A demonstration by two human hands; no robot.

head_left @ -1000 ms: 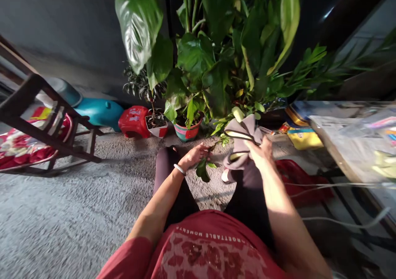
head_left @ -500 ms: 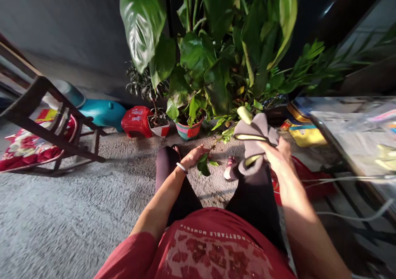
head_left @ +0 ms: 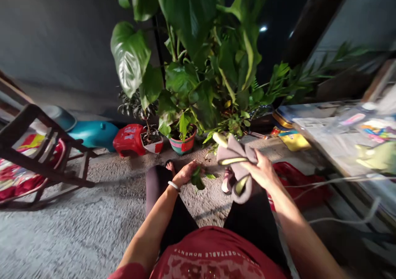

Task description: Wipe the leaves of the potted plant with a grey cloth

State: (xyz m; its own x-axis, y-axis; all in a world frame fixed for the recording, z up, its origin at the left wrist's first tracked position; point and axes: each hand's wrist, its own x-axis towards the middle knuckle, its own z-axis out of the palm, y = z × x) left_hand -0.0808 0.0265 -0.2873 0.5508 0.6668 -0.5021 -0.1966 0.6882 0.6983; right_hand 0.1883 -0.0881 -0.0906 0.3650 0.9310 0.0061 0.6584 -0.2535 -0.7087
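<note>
My left hand (head_left: 186,172), with a white bangle at the wrist, is closed around a small leafy sprig (head_left: 197,178) low over the concrete floor. Its dark green leaves hang to the right of the fingers. In my right hand (head_left: 261,169) is a soft grey folded bundle (head_left: 237,168) with yellow-green lining; I cannot make out exactly what it is. The bundle is held above my right foot and knee. Just beyond my hands stands a striped flowerpot (head_left: 182,145) with a big-leaved plant (head_left: 182,81) rising behind it.
To the left are a wooden chair (head_left: 46,159) with a red floral cushion, a teal toy-like seat (head_left: 93,135) and a red plastic stool (head_left: 129,140). At right, a table (head_left: 321,126) holds several items, with white cords crossing near a red plastic object (head_left: 297,186).
The view has tilted up, so the scene sits lower and further left. My right hand has moved the grey bundle slightly left, and my left hand still holds the sprig.
</note>
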